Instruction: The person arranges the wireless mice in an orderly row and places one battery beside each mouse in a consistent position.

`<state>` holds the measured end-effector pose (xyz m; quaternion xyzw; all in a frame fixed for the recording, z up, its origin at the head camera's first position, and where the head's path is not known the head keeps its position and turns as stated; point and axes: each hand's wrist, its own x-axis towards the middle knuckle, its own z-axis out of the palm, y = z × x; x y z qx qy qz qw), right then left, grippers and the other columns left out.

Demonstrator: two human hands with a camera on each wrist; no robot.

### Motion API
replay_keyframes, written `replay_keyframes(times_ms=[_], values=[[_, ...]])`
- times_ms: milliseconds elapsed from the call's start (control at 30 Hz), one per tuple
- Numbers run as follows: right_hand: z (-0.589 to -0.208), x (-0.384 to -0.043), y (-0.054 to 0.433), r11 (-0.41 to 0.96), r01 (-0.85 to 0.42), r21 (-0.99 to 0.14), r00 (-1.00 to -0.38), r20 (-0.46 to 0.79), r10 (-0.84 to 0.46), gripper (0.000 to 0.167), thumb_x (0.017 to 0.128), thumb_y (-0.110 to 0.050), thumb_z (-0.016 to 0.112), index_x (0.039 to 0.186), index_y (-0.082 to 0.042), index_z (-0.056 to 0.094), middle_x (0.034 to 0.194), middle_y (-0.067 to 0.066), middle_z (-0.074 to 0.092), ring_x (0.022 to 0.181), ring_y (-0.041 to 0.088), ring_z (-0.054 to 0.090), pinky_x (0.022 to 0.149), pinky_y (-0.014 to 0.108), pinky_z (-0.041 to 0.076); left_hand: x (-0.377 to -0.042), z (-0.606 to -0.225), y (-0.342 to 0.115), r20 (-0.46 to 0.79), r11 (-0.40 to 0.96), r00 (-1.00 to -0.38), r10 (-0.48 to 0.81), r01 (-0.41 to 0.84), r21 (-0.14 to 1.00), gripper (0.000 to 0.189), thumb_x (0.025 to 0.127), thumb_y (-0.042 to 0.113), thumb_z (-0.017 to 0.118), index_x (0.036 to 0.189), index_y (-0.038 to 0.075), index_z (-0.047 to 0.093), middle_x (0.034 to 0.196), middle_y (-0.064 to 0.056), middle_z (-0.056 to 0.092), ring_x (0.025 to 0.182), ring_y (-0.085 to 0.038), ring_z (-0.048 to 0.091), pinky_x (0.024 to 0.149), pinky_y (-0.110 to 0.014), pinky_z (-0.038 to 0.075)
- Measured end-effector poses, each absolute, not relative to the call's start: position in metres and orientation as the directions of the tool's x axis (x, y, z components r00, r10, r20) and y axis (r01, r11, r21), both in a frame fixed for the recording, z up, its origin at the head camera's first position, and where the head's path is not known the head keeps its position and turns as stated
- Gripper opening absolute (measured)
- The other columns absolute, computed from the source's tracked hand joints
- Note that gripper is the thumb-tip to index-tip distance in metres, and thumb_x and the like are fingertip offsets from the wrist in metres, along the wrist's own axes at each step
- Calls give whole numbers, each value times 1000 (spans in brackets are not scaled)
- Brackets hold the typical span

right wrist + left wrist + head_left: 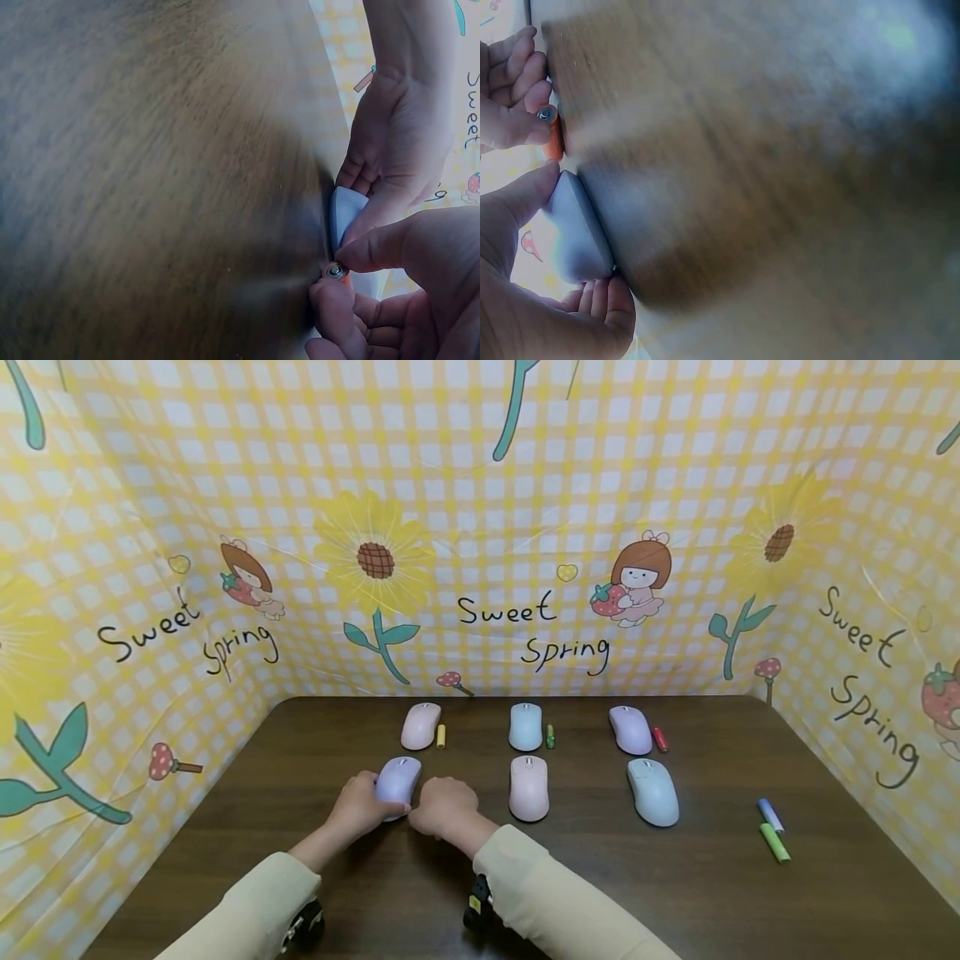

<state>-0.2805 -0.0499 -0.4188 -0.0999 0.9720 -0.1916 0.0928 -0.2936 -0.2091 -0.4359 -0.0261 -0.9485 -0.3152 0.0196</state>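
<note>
At the front left of the row, my left hand (pixel 358 807) grips a light purple computer mouse (pixel 398 781) on the table, thumb along the near side and fingers round the far left side. Just to its right, my right hand (pixel 447 807) pinches a small orange battery (pixel 553 141) between thumb and forefinger. One metal end of that battery shows in the right wrist view, close beside the mouse. From the head view the battery is hidden behind the right hand.
Behind stand a pink mouse (pixel 421 727), a blue mouse (pixel 525 727) and a purple mouse (pixel 631 730), with yellow (pixel 441 737), green (pixel 551 737) and red (pixel 660 740) batteries beside them. Another pink mouse (pixel 529 789) and blue mouse (pixel 653 792) lie rightward. Two batteries (pixel 775 843) lie far right.
</note>
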Motion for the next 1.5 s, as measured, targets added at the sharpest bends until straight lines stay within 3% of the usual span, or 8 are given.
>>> replay_keyframes(times_ms=[467,1167,1500], values=[[-419,-281,-50,904,-147,-401,-962,-153,-224,32,86,-32,69,61,-13,61,48,0,56,47,16,54,45,30,42,-293,-435,-208,40,795,-999,31,49,605,67,68,23,89,108,-17,54,98,-26,59,89,-35,56,78,-49,47],[-419,-282,-47,898,-187,-399,-962,-109,-249,45,89,-44,66,54,-16,61,42,-3,53,44,13,54,45,29,41,-295,-435,-209,52,800,-998,46,68,597,64,68,22,88,105,-18,55,96,-26,59,87,-35,57,77,-48,47],[-410,-289,-36,879,-185,-439,-967,-79,-243,37,88,-40,68,61,-16,61,61,0,55,56,15,51,49,29,42,-294,-434,-208,48,812,-998,36,57,581,66,68,24,88,107,-18,54,97,-26,59,89,-36,56,78,-49,47]])
